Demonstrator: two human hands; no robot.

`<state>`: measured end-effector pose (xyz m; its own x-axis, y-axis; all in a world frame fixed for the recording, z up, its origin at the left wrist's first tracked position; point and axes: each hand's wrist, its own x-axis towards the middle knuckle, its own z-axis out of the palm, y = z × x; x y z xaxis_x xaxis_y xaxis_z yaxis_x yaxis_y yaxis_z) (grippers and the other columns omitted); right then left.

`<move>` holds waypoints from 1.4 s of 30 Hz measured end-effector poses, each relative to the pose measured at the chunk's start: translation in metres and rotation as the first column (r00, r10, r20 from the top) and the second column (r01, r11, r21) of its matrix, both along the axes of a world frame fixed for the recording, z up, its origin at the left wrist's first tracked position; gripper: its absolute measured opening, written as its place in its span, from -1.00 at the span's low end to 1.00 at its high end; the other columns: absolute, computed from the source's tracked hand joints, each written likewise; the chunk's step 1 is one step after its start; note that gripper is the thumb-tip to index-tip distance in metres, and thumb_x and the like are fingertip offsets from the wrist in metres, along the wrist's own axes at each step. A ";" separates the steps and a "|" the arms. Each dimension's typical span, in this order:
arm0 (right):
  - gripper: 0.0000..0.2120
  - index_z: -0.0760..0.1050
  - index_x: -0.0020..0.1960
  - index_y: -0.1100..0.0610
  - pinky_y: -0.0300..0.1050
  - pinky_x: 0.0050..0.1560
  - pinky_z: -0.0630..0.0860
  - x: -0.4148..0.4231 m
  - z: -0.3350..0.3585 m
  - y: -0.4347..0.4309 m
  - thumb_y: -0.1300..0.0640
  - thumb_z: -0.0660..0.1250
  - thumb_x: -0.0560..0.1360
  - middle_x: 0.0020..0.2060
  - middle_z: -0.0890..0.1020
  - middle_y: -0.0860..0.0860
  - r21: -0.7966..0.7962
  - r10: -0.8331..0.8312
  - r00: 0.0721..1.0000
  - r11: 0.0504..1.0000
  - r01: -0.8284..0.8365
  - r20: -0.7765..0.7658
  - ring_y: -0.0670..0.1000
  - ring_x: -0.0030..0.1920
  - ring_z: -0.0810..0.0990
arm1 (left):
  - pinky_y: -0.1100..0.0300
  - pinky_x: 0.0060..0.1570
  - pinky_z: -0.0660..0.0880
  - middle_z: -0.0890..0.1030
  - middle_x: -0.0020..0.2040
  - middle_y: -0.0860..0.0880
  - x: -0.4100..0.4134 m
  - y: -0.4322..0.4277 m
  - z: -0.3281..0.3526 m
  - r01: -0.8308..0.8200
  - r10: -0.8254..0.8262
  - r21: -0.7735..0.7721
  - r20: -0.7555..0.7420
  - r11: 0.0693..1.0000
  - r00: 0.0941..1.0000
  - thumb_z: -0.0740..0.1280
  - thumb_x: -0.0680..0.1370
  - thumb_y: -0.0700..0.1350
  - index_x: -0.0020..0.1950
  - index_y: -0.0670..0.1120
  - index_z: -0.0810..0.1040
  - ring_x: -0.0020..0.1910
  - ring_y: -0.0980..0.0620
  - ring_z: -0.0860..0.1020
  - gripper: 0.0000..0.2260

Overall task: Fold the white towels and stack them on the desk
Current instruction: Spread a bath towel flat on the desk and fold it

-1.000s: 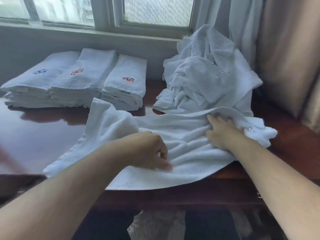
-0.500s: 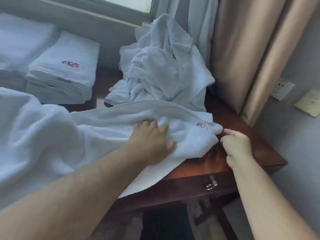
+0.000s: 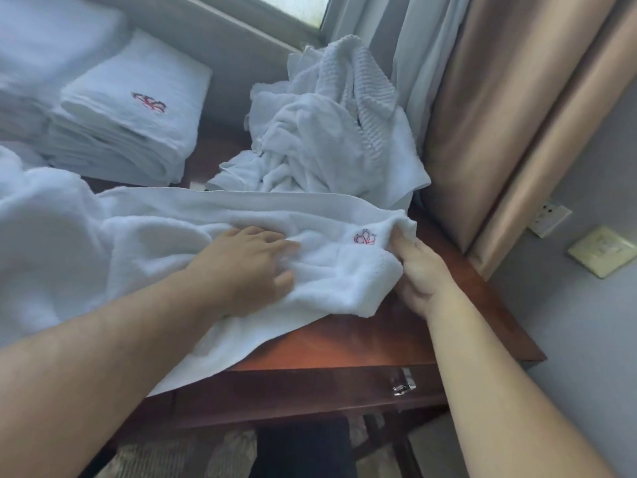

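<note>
**Towel corner pinched at the desk's right end**

The spread white towel overhangs the desk front edge; bare wood shows right of it. The left hand presses flat, fingers relaxed. The right hand pinches the embroidered corner. Behind lie a crumpled towel heap and folded stack.

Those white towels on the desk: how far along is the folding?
Partly done. Folded towels already sit stacked at the back left of the desk. In hand is one spread towel: the left hand rests flat on it while the right hand grips its corner by the red emblem. Still to fold is the crumpled heap by the curtain.
</note>
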<state>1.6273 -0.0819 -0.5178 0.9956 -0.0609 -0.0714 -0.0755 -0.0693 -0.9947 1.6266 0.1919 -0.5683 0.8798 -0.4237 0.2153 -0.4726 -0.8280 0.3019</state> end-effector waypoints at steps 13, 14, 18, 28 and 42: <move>-0.52 0.44 -0.28 0.10 -0.09 -0.30 0.39 -0.009 0.046 -0.050 -0.28 0.21 0.55 -0.29 0.56 0.03 -0.999 -0.421 0.907 0.038 0.023 0.005 0.05 -0.30 0.52 | 0.08 0.35 0.32 0.49 0.40 0.18 -0.013 -0.002 0.005 0.005 -0.006 0.003 0.088 1.000 0.996 -0.09 0.50 0.29 0.44 0.23 0.41 0.41 0.12 0.40 -0.42; -0.53 0.43 -0.29 0.07 -0.10 -0.29 0.40 -0.012 0.043 -0.047 -0.30 0.21 0.54 -0.30 0.56 -0.01 -0.996 -0.348 0.937 0.062 0.067 0.042 0.02 -0.29 0.53 | 0.09 0.33 0.32 0.50 0.39 0.17 -0.014 -0.003 0.006 0.021 -0.020 -0.003 0.098 1.000 0.995 -0.13 0.49 0.33 0.44 0.22 0.41 0.40 0.12 0.42 -0.39; -0.50 0.61 0.09 -0.12 -0.20 -0.01 0.47 -0.025 0.024 -0.030 -0.47 0.23 0.44 0.08 0.65 -0.19 -0.899 0.016 0.996 0.428 -0.091 -0.093 -0.17 0.09 0.59 | 0.10 0.44 0.16 0.35 0.52 0.10 -0.011 -0.001 0.008 0.135 -0.138 0.137 0.012 0.981 0.990 -0.23 0.40 0.54 0.53 0.26 0.24 0.52 0.11 0.24 -0.21; -0.58 0.48 0.42 -0.12 -0.01 0.48 0.20 0.003 -0.028 -0.018 -0.22 0.12 0.64 0.49 0.38 -0.08 -0.971 0.134 0.991 0.239 -0.024 0.009 0.02 0.52 0.24 | 0.11 0.31 0.32 0.36 0.37 0.11 -0.028 0.015 0.020 0.357 -0.399 0.202 0.237 0.912 0.886 0.11 0.47 0.51 0.36 0.26 0.39 0.32 0.04 0.35 -0.44; -0.76 0.54 -0.22 -0.12 -0.37 -0.08 0.35 -0.036 0.001 -0.028 -0.13 0.33 0.61 -0.25 0.56 -0.18 -0.907 0.318 0.938 0.339 -0.248 -0.137 -0.32 -0.16 0.50 | 0.16 -0.25 0.40 0.51 0.16 0.11 -0.055 -0.022 0.019 0.262 -0.271 0.072 0.315 0.962 0.910 0.32 0.55 0.15 0.30 0.27 0.56 -0.02 0.01 0.59 -0.68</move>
